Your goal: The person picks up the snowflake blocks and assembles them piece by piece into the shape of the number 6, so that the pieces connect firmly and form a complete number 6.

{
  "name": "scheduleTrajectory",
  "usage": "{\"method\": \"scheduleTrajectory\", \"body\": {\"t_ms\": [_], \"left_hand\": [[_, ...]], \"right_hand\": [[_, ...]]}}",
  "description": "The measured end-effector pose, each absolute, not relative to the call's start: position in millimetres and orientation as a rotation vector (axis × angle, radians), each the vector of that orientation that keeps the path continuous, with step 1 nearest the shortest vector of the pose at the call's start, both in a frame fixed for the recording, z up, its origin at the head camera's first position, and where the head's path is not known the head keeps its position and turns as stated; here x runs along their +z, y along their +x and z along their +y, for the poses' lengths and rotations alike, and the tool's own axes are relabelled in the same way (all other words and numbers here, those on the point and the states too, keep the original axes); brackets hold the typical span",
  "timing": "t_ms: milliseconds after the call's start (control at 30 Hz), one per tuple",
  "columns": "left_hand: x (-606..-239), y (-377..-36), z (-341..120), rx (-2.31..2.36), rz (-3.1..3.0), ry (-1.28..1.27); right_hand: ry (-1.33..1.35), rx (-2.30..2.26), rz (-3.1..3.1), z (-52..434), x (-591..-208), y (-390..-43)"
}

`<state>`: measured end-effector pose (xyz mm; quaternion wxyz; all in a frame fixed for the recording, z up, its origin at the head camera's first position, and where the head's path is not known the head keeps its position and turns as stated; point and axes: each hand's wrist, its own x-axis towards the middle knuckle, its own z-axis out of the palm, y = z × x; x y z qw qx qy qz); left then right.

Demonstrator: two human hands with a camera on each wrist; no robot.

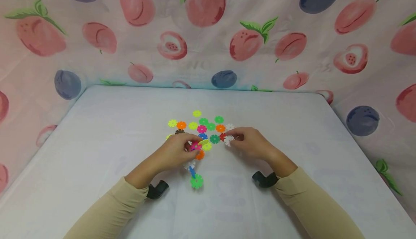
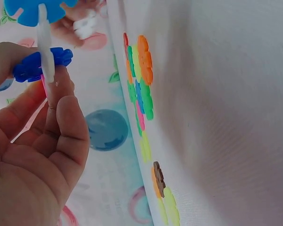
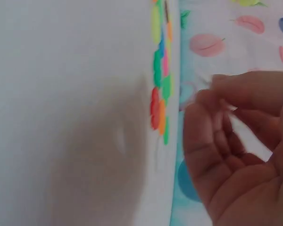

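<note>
Snowflake-disc chain (image 1: 195,159) is held at its upper end by the left hand (image 1: 177,151), fingers curled round the pink and orange pcs; the lower end, a blue pc and a green disc (image 1: 196,181), lies on the white table (image 1: 97,130) just below that hand. A single white disc (image 1: 229,140) is pinched by the right hand (image 1: 251,143), just right of the chain's top and apart from it.

Pcs are judged light, stiff plastic w/ slotted rims; joints look press-fit, so the chain would likely flex or pop apart if lifted by one end. Best taken near a joint, flat faces between thumb and fingertip.

Beyond the chain, the loose discs (image 1: 203,125) are spread in a cluster twd the far edge, w/ the fruit-print cloth (image 1: 208,33) behind.

Left wrist view shows what the head view hides: a white pc edge-on, slotted through blue discs (image 2: 37,63), gripped by fingers (image 2: 61,108). Right wrist view is blurred; curled fingers (image 3: 217,136) are seen, the disc itself cannot be made out there.
</note>
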<state>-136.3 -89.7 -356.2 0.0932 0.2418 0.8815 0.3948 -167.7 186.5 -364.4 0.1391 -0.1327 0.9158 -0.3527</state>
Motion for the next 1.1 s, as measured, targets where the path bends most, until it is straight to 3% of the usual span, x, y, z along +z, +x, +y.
{"method": "scheduleTrajectory", "body": {"t_ms": [367,1100], "left_hand": [[-354,-136,-89,1.177,2.589,0.744],[-352,-132,-86,1.217,2.579,0.807]], "right_hand": [[-0.443,-1.474,2.368,171,-346,-155],[-0.442,-1.657,2.365,155,-346,-145]]}}
